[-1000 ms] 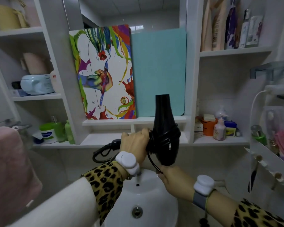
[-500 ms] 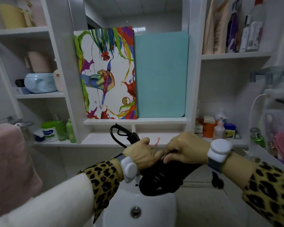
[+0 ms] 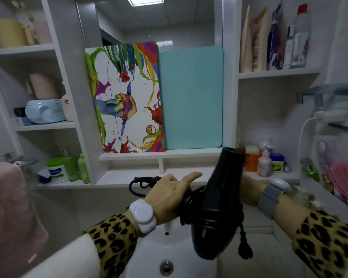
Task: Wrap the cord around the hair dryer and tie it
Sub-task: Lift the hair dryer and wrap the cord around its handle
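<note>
A black hair dryer (image 3: 217, 205) hangs over the sink, its nozzle tilted up and to the right. Its black cord (image 3: 187, 203) is wound in several coils round the handle and body. My left hand (image 3: 169, 195) grips the coiled handle, with the index finger stretched out toward the barrel. A cord loop (image 3: 141, 184) sticks out to the left of that hand. My right hand (image 3: 248, 194) is mostly hidden behind the dryer body, so its grip is unclear. The plug end (image 3: 244, 250) dangles below the dryer on the right.
A white sink (image 3: 169, 255) lies directly below. White shelves (image 3: 149, 175) with bottles and jars run behind, and a colourful panel (image 3: 127, 97) and a teal board (image 3: 191, 97) stand against the mirror. A pink towel (image 3: 10, 217) hangs left; a rack with pink items (image 3: 344, 181) is on the right.
The dryer swung from lying low under both hands to nozzle-up and tilted right. My right hand moved from on top of it to behind the body.
</note>
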`<state>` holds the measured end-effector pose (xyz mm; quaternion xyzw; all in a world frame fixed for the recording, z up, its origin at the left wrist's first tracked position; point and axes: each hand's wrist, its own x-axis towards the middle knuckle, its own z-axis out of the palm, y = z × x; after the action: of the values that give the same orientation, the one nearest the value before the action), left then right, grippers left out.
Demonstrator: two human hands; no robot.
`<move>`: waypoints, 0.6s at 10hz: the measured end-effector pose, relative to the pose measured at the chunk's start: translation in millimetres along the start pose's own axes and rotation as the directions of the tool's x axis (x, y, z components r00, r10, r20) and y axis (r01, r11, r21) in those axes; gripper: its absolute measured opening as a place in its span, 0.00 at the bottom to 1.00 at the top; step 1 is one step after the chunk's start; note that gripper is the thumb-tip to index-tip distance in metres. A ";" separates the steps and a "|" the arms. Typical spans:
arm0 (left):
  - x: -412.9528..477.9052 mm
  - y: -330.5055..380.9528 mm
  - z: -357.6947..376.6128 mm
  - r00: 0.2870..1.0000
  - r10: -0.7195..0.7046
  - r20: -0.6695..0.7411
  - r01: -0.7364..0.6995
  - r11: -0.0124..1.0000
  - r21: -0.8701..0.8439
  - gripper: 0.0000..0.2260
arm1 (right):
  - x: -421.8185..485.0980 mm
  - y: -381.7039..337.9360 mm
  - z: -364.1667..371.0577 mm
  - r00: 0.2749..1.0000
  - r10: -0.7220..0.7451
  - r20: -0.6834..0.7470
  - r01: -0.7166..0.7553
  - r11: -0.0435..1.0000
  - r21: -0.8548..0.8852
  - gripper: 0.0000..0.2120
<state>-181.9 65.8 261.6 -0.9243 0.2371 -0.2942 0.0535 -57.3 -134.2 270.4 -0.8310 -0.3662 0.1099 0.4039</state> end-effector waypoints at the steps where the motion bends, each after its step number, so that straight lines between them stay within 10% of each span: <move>1: -0.6 10.9 2.7 0.978 -0.192 -0.079 0.173 0.965 -0.198 0.36 | -1.6 2.3 15.1 0.994 0.049 -0.093 -0.018 0.953 0.301 0.26; 3: 6.1 42.8 21.3 0.840 -0.537 -0.073 0.373 0.671 -0.641 0.17 | -3.1 10.0 40.9 0.953 0.246 -0.179 -0.168 0.915 0.366 0.20; 6: 28.2 50.3 50.6 0.669 -0.739 0.078 0.600 0.476 -0.644 0.16 | -18.3 19.5 70.6 0.870 0.454 -0.193 -0.329 0.826 0.457 0.22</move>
<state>-153.4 6.2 222.7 -0.8674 -0.0584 -0.2917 -0.3990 -93.9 -113.1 207.7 -0.7920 -0.0904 0.1411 0.5871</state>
